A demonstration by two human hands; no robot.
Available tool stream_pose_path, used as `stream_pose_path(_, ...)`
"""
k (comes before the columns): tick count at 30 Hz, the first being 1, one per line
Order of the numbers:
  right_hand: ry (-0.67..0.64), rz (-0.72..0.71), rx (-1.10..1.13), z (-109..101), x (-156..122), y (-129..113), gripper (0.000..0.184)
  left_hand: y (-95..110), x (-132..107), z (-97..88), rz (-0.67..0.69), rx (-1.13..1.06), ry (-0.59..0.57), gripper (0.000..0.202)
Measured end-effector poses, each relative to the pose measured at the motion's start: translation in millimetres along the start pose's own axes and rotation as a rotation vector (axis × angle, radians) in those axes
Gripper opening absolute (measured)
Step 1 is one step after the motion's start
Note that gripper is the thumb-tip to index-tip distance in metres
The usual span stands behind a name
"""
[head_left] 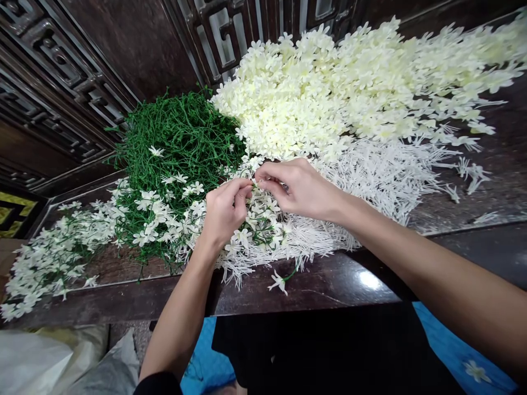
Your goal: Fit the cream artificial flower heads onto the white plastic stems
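Note:
My left hand [225,209] is closed in a pinch on what seems to be a green artificial flower stem, most of it hidden by the fingers. Almost touching it, my right hand [302,186] pinches at the stem's tip, where a bit of white shows; the exact piece is too small to make out. Both hands hover over artificial flowers with white petals and green stems [263,227]. Left of them lies a heap of bare green plastic stems [177,134]. Loose cream-white petal pieces [296,104] are piled behind my hands, and thin white plastic sprigs [374,173] spread to the right.
Everything rests on a dark wooden bench [329,285] with a carved lattice back [226,38]. More assembled white flowers [53,252] stretch along the left end. A single flower [279,282] lies on the front edge. Pale sacks [37,359] stand below on the left.

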State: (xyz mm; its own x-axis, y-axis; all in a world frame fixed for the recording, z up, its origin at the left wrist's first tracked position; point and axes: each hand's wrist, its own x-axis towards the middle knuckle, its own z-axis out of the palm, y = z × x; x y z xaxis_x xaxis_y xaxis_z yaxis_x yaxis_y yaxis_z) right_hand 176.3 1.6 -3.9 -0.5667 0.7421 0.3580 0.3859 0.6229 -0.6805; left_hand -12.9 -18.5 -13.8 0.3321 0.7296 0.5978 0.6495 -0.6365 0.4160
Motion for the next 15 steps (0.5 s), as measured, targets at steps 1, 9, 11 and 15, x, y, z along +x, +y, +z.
stream_pose_path(1,-0.011,0.005,0.001,0.2,-0.1,0.2,0.018,-0.6,0.0,0.4,0.030,0.012,0.010,0.019)
stream_pose_path(9,-0.013,-0.009,-0.071,2.8,-0.6,1.1,0.017,-1.6,-0.1,2.1,0.144,0.097,0.033,0.017)
stream_pose_path(11,-0.012,0.000,-0.076,3.7,-0.8,0.5,0.017,-1.6,-0.4,2.5,0.147,0.098,0.037,0.017)
stream_pose_path(15,-0.015,0.017,-0.079,5.8,-1.8,0.0,0.019,-3.0,-1.5,4.5,0.158,0.097,0.048,0.018)
